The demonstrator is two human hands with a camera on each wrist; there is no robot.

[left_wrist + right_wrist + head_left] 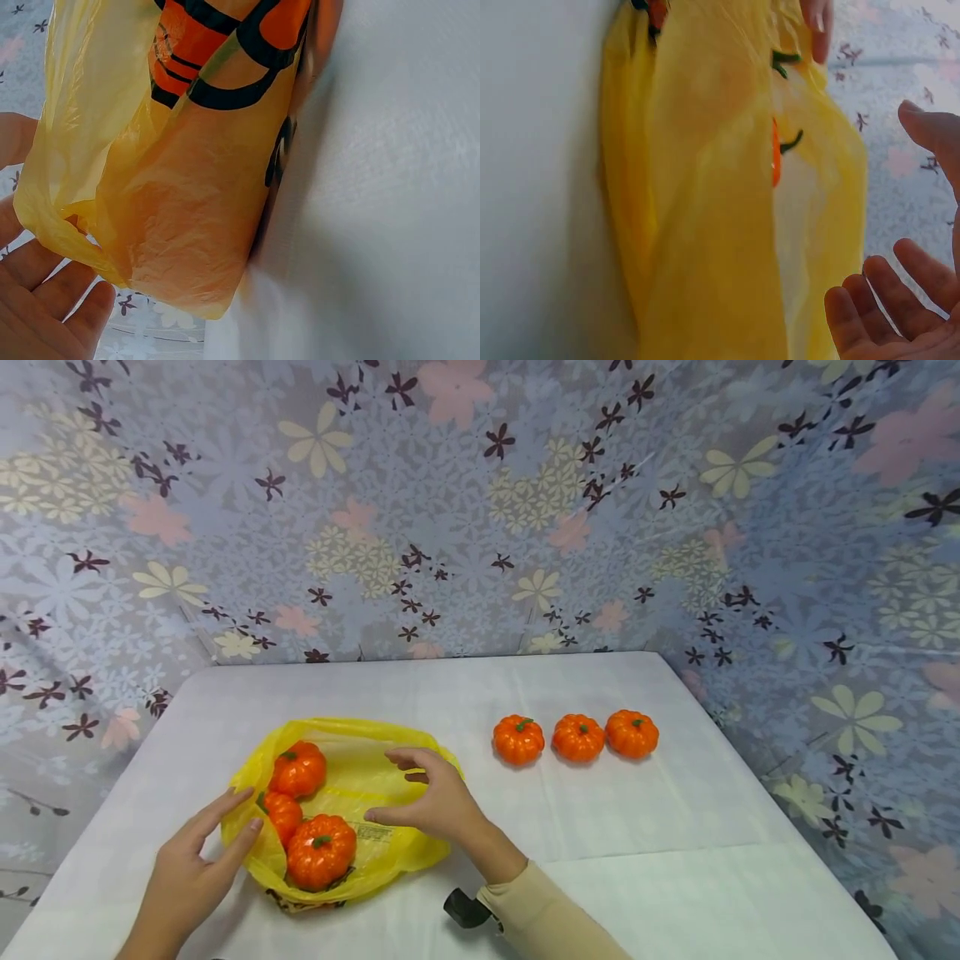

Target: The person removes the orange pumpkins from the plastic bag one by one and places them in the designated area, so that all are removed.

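A yellow plastic bag (390,768) lies on the table with its mouth open. Inside it are three orange toy pumpkins: one at the back (299,769), one partly covered by the bag's left side (282,817), and one at the front (321,852). At the bag's left rim, my left hand (187,868) touches the plastic, thumb and forefinger apart. Over the bag's right side hovers my right hand (438,802), fingers spread from the thumb and nothing between them. In the left wrist view, dark and orange print shows on the bag (187,172).
Three more orange pumpkins stand in a row at the back right: left (518,740), middle (578,738) and right (632,733). A white cloth covers the table (637,827). Flowered fabric (450,527) hangs behind and beside it. A black wrist camera (467,909) sits below my right wrist.
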